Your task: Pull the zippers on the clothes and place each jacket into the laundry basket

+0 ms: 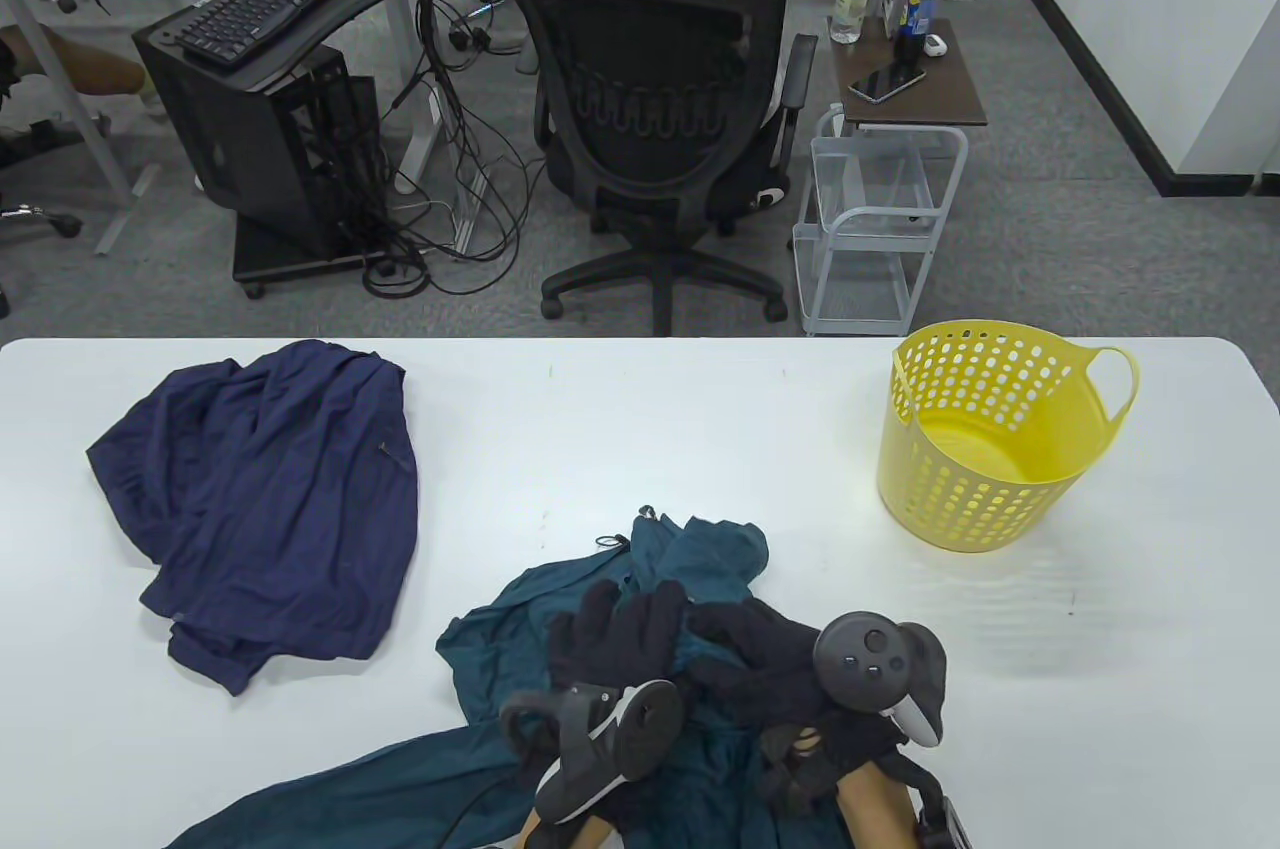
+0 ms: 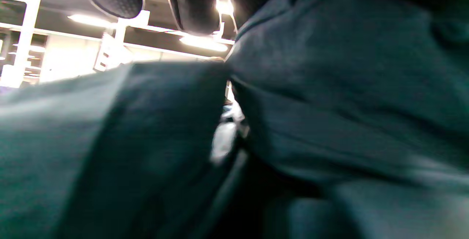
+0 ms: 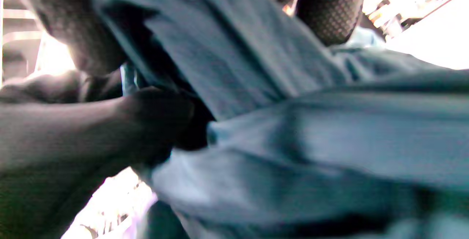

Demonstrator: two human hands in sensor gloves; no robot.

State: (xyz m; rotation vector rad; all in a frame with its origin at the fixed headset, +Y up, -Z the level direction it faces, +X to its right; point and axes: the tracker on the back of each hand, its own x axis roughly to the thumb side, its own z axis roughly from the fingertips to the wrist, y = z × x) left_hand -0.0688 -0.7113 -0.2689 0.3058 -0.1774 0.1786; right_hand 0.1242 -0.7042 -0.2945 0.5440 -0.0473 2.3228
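A crumpled teal jacket (image 1: 700,559) lies at the table's front middle, one sleeve trailing to the bottom left. Both black-gloved hands are on it, close together. My left hand (image 1: 620,634) lies on the bunched cloth with its fingers pointing away from me. In the left wrist view, teal fabric (image 2: 329,103) rises right up to its fingers (image 2: 194,4). My right hand (image 1: 750,649) reaches leftward. In the right wrist view its fingers (image 3: 329,11) pinch a fold of the teal fabric (image 3: 238,59). The zipper is hidden. A navy jacket (image 1: 260,499) lies heaped at the left. The yellow laundry basket (image 1: 990,434) stands at the right and holds nothing.
The white table (image 1: 640,429) ends at a far edge just behind the basket and the navy jacket. Beyond it stand a black office chair (image 1: 660,119), a white wire cart (image 1: 870,219) and a computer stand (image 1: 270,119).
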